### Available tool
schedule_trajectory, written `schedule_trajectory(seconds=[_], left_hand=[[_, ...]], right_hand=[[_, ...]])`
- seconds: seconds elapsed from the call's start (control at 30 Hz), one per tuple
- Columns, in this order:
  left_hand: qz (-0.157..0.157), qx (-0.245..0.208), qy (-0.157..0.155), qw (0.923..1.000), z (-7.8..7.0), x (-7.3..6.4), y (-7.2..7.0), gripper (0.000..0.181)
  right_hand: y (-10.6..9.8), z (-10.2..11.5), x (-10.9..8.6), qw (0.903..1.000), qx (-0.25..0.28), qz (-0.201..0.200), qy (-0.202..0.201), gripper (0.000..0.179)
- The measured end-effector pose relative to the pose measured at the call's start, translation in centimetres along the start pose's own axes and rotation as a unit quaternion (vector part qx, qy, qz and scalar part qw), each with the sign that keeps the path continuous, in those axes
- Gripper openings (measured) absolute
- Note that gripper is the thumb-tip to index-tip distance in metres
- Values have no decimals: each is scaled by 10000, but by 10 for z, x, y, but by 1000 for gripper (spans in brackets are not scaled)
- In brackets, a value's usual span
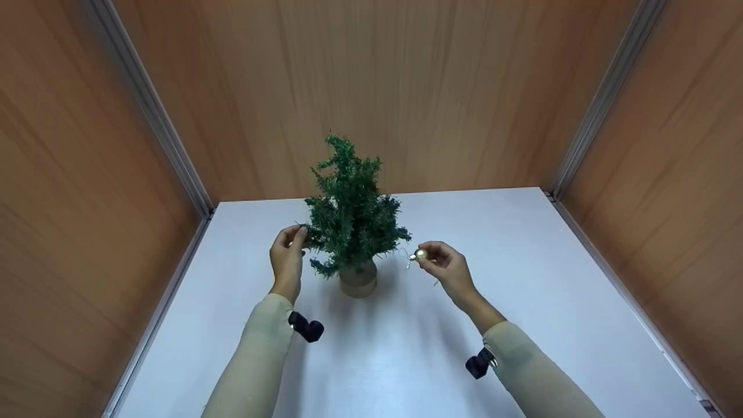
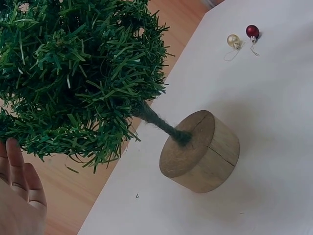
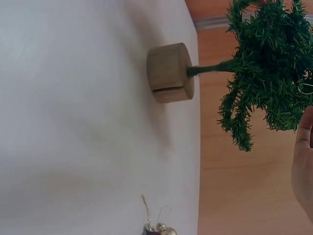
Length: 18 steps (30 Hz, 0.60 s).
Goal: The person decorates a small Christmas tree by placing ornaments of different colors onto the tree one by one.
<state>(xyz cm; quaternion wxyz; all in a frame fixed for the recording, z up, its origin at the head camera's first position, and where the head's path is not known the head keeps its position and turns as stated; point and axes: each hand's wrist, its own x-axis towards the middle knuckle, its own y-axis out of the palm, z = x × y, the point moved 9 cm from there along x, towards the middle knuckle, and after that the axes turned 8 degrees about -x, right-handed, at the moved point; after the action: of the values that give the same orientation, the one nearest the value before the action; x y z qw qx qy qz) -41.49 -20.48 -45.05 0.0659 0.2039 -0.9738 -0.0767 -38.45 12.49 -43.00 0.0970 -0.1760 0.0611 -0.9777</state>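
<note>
A small artificial Christmas tree (image 1: 351,215) with green tinsel-like needles stands upright on a round wooden base (image 2: 200,152). At its left side my left hand (image 1: 287,261) pinches the tip of a branch between thumb and fingers; the left wrist view shows only part of this hand (image 2: 22,193). Just right of the tree, my right hand (image 1: 450,270) holds a small gold bauble (image 1: 421,254) by thumb and fingertips. Its cap and thin string loop point toward the branches. A pale loop (image 3: 305,88) shows beside the right hand (image 3: 304,161) in the right wrist view.
Another gold bauble (image 2: 233,41) and a dark red bauble (image 2: 252,32) lie on the white table (image 1: 371,360), right of the base. Wood-grain panels (image 1: 464,98) enclose the table at back and sides.
</note>
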Motion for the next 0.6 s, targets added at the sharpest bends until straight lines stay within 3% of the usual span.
schedule_trajectory(seconds=[0.33,0.6], left_hand=[[-27,132,-58,9999,3,-1,-2,39],[49,36,11,10000,0,-2,1,41]], right_hand=[[5,-15,5,9999,23,31,-154,30],[9,-13,5,9996,50,94,-264,33]])
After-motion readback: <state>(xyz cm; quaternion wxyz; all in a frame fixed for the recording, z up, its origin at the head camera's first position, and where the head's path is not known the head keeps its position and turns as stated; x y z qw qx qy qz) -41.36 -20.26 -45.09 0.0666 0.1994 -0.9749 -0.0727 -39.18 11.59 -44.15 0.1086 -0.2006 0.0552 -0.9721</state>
